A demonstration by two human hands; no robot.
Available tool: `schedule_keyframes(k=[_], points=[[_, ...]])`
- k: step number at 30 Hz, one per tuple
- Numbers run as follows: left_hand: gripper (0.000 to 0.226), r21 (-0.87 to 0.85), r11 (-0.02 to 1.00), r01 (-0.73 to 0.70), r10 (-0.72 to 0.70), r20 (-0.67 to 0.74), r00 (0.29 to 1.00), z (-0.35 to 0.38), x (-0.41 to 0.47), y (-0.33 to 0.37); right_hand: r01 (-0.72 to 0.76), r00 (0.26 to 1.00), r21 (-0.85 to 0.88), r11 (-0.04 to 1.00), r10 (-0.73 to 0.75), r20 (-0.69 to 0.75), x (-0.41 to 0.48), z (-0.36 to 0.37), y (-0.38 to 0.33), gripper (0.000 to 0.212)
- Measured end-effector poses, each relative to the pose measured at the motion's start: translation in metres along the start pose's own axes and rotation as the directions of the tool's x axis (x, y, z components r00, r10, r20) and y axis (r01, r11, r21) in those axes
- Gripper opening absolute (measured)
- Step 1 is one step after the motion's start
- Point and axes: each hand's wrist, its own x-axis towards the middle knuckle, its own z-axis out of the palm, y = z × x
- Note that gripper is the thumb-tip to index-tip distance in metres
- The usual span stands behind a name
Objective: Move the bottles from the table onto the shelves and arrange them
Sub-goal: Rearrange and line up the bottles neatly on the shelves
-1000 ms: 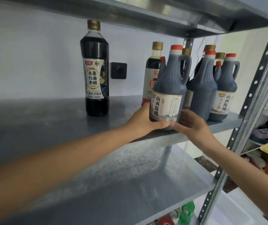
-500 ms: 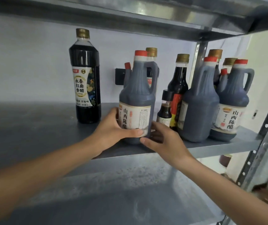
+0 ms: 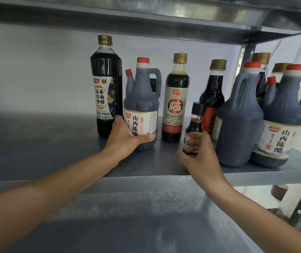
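Left hand [image 3: 126, 137]: curled round the base of the jug [image 3: 142, 99], thumb laid along the lower edge of the label, fingers hidden behind. Jug: upright on the shelf [image 3: 54, 143], label outward, handle on the side toward the right hand [image 3: 200, 154]. Just beyond the left knuckles stands the tall bottle [image 3: 106, 84]; whether it touches the jug cannot be told. Right hand: fingers wrapped round the lower part of the small bottle [image 3: 194, 123], thumb held out toward the left hand; whether the thumb bears on the glass, or the bottle's foot rests on the shelf, cannot be told. Between the hands, further back: soy bottle [image 3: 176, 99], upright, apart from both. Directly behind the small bottle: dark bottle [image 3: 212, 92]. On the outer side of the right hand: blank jug [image 3: 241, 125], then end jug [image 3: 283, 125], gold-capped bottles behind them. Step judged in hand: lining up the row, every bottle in view being on the shelf already. The jug is best slid, not lifted, the low grip kept so that it does not tip, and is to be squared label-front beside the tall bottle. The small bottle, crowded by the dark bottle and blank jug, is best raised straight up before being carried across, lest a neighbour be knocked.
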Motion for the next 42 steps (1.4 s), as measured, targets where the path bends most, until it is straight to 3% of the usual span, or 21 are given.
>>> schedule_keyframes(k=[3,7,13,17,22,24,26,29,32,36,38,40,42], points=[[0.086,0.039,0.999,0.012,-0.012,-0.012,1.0,0.004,0.008,-0.001,0.003,0.999,0.029,1.0,-0.002,-0.043,0.001,0.001,-0.001,0.055],[0.085,0.12,0.993,0.017,-0.015,-0.021,1.0,0.011,0.018,0.002,0.054,0.99,-0.071,0.996,-0.062,-0.128,-0.002,0.003,-0.002,0.061],[0.086,0.217,0.975,0.04,-0.037,-0.015,0.999,0.026,0.032,0.006,0.037,0.988,-0.209,0.977,-0.066,-0.137,-0.007,0.004,-0.007,0.068],[0.084,0.191,0.98,0.053,-0.053,-0.005,0.999,0.033,0.035,0.009,0.058,0.989,-0.341,0.938,-0.101,-0.111,-0.009,0.009,-0.009,0.073],[0.079,0.2,0.973,0.118,-0.133,0.06,0.989,0.031,0.023,0.002,-0.007,0.999,-0.334,0.943,-0.006,-0.039,-0.005,0.009,-0.011,0.073],[0.076,0.269,0.962,0.036,-0.034,-0.014,0.999,0.027,0.012,0.004,0.001,0.999,-0.357,0.934,-0.013,-0.031,-0.005,0.009,-0.011,0.065],[0.07,0.232,0.952,-0.199,0.222,-0.082,0.972,0.025,0.002,0.009,-0.013,1.0,-0.351,0.936,0.004,-0.027,-0.005,0.01,-0.011,0.054],[0.063,0.002,0.906,-0.424,0.42,0.116,0.9,0.035,-0.012,0.024,-0.011,1.0,-0.31,0.951,0.011,-0.004,-0.004,0.01,-0.011,0.039],[0.067,-0.07,0.889,-0.453,0.453,0.293,0.842,0.056,-0.016,0.033,-0.012,1.0,-0.272,0.962,0.014,0.007,-0.003,0.009,-0.009,0.033],[0.071,-0.071,0.884,-0.462,0.461,0.288,0.839,0.071,-0.011,0.037,-0.113,0.993,-0.181,0.977,0.118,0.015,0.001,0.0,-0.011,0.031],[0.066,-0.06,0.88,-0.471,0.467,0.284,0.837,0.071,-0.008,0.035,-0.136,0.986,-0.217,0.967,0.153,0.062,0.005,-0.009,-0.016,0.03],[0.058,-0.054,0.885,-0.463,0.46,0.264,0.848,0.069,-0.005,0.034,-0.075,0.993,-0.337,0.938,0.102,0.062,0.013,-0.019,-0.027,0.03],[0.051,-0.054,0.896,-0.441,0.44,0.244,0.864,0.067,-0.004,0.033,0.061,0.998,-0.412,0.909,-0.064,0.005,0.024,-0.031,-0.049,0.033]])
